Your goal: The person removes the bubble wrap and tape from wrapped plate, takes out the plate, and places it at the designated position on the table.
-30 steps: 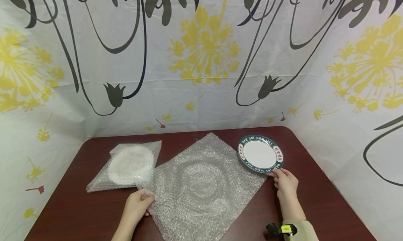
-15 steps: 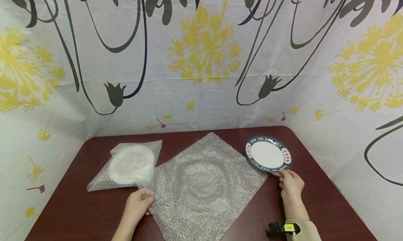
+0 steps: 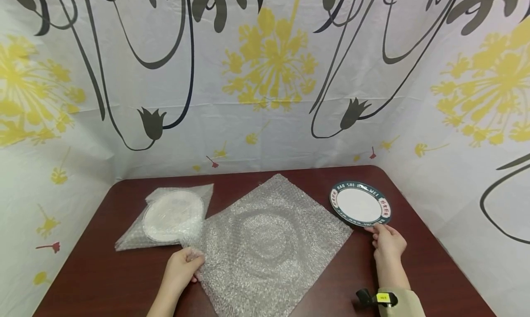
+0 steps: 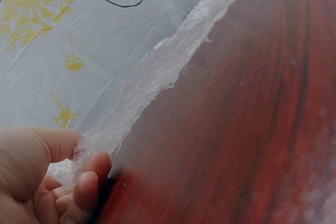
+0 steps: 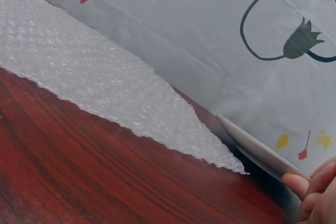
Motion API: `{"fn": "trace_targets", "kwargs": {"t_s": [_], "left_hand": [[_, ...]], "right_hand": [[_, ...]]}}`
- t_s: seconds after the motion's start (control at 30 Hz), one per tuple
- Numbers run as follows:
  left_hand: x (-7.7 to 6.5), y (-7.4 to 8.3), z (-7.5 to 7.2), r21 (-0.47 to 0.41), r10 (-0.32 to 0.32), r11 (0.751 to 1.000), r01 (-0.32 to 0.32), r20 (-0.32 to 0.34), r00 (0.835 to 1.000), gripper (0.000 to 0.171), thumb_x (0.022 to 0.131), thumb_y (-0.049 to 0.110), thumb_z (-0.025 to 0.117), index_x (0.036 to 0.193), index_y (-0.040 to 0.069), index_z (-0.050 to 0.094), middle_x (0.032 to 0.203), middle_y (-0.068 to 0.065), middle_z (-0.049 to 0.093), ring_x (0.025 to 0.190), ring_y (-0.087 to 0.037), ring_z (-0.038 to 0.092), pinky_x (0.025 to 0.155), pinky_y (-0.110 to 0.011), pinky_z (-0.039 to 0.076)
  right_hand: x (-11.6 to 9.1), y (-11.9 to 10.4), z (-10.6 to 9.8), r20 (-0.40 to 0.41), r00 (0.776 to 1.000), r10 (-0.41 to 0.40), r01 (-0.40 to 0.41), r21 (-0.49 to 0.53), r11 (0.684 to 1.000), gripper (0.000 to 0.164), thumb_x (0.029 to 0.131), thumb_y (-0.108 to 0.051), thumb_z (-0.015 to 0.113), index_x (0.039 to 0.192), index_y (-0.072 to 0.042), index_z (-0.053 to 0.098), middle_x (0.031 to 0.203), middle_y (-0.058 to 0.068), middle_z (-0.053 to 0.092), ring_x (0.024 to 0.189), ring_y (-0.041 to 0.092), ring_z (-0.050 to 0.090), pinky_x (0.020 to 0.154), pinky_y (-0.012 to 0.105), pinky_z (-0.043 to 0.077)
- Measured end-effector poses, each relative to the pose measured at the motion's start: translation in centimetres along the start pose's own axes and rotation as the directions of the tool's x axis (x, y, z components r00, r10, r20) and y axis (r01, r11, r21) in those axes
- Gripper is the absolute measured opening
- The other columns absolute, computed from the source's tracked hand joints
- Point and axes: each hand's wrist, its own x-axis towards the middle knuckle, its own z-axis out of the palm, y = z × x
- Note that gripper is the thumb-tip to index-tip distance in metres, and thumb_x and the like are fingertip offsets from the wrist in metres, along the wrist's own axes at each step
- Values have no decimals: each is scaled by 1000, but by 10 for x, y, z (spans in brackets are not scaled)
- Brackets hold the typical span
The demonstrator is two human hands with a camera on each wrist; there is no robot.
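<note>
A sheet of bubble wrap [image 3: 269,243] lies like a diamond across the middle of the table, marked with faint rings. Its left corner is pinched between thumb and fingers of my left hand [image 3: 180,267], also plain in the left wrist view, where the bubble wrap [image 4: 152,87] runs off as a thin edge. At the right, my right hand [image 3: 388,244] grips the near rim of a round plate [image 3: 358,204] with a white centre and a green lettered border. The right wrist view shows the plate [image 5: 262,150] edge-on, slightly tilted, beyond the bubble wrap's right corner.
A white round plate wrapped in bubble wrap [image 3: 174,216] lies at the back left, close to the sheet's left corner. The dark red wooden table [image 3: 124,280] ends at a patterned cloth [image 3: 256,137] on the back and sides.
My right hand has carried the plate to the right and slightly nearer, away from the bubble wrap. My left hand keeps its hold on the corner.
</note>
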Motion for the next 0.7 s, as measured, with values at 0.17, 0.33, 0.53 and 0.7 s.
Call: {"fn": "trace_targets", "kwargs": {"t_s": [0.17, 0.33, 0.53, 0.7], "left_hand": [[0, 0, 0, 4, 0, 1000, 0, 0, 1000, 5, 82, 4, 64, 82, 0, 67, 58, -4, 59, 44, -20, 58, 40, -28, 48], [0, 1, 1, 0, 0, 1000, 0, 0, 1000, 7, 82, 4, 64, 84, -1, 67, 59, -4, 59, 44, -20, 58, 40, -28, 48], [0, 1, 1, 3, -4, 1000, 4, -7, 1000, 5, 82, 4, 64, 82, 0, 67, 58, -4, 58, 44, -19, 58, 40, -28, 48], [0, 0, 0, 3, 0, 1000, 0, -4, 1000, 6, 82, 4, 64, 83, -1, 67, 59, -5, 59, 44, -20, 58, 40, -29, 49]], "right_hand": [[1, 0, -1, -10, 1000, 12, -12, 6, 1000, 20, 91, -14, 63, 109, -7, 56, 59, -9, 61, 50, 2, 51, 43, 20, 41], [2, -1, -2, 3, 1000, 1, -1, -31, 1000, 29, 92, -14, 61, 117, -3, 54, 58, -9, 63, 49, 2, 51, 42, 20, 41], [6, 1, -6, 68, 997, -49, 60, -168, 984, 44, 95, -16, 56, 131, 7, 46, 59, -8, 64, 49, 3, 53, 42, 22, 44], [8, 3, -10, 154, 983, -96, 141, -314, 939, 49, 98, -21, 49, 132, 13, 40, 62, -2, 63, 50, 8, 55, 46, 25, 49]]}}
